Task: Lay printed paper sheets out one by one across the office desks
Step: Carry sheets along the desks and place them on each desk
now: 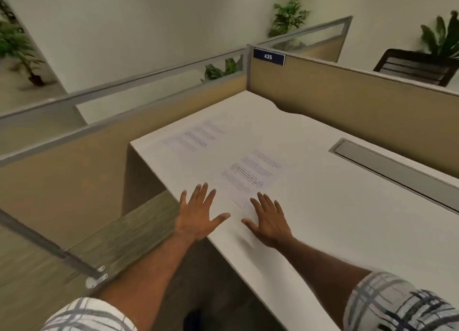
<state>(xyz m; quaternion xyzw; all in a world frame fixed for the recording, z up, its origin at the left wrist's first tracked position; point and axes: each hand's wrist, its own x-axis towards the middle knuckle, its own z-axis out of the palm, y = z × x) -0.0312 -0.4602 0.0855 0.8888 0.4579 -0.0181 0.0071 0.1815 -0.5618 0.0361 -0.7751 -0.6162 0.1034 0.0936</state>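
Note:
Two printed paper sheets lie flat on a white desk [335, 219]. The near sheet [248, 174] sits just beyond my fingertips. The far sheet [196, 138] lies near the desk's left end. My left hand [198, 214] is spread flat with fingers apart at the desk's front edge, left of the near sheet's corner. My right hand [269, 219] is also spread flat on the desk, with its fingertips at the near sheet's lower edge. Neither hand holds anything.
Tan cubicle partitions [347, 92] with grey rails wall the desk at the back and left, one with a blue "435" sign [268, 56]. A grey cable tray [397, 166] is set into the desk at right. A lower wood-grain surface [129, 233] adjoins at left. Plants and a dark chair [417, 67] stand beyond.

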